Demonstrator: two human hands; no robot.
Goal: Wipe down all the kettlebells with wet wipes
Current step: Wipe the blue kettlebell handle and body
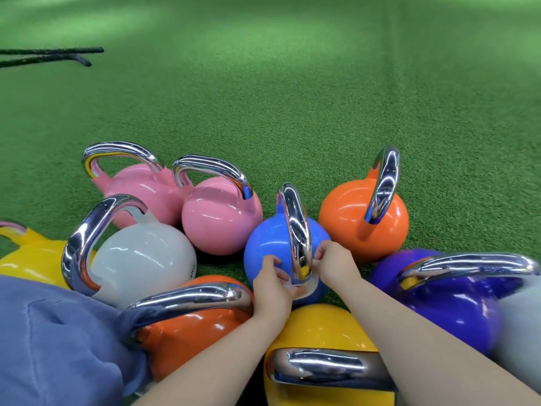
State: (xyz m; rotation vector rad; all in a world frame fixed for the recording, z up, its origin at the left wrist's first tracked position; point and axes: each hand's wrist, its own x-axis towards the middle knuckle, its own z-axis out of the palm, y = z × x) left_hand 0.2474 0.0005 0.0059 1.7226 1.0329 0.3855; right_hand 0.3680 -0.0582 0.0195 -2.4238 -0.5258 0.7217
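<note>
Several kettlebells with chrome handles stand together on green turf. The blue kettlebell [269, 247] is in the middle. A white wet wipe [304, 287] is wrapped round the near base of its chrome handle [295, 227]. My left hand [273, 284] pinches the wipe's left side and my right hand [332, 263] pinches its right side. Around it stand two pink kettlebells [219, 224], a white one [143, 259], two orange ones [348, 227], a purple one [448, 312] and a yellow one [319, 329].
Green turf [292, 98] stretches away beyond the kettlebells. Two black rope ends [73, 54] lie at the far left. My knee in blue cloth [52, 341] fills the lower left, with another yellow kettlebell [32, 259] behind it.
</note>
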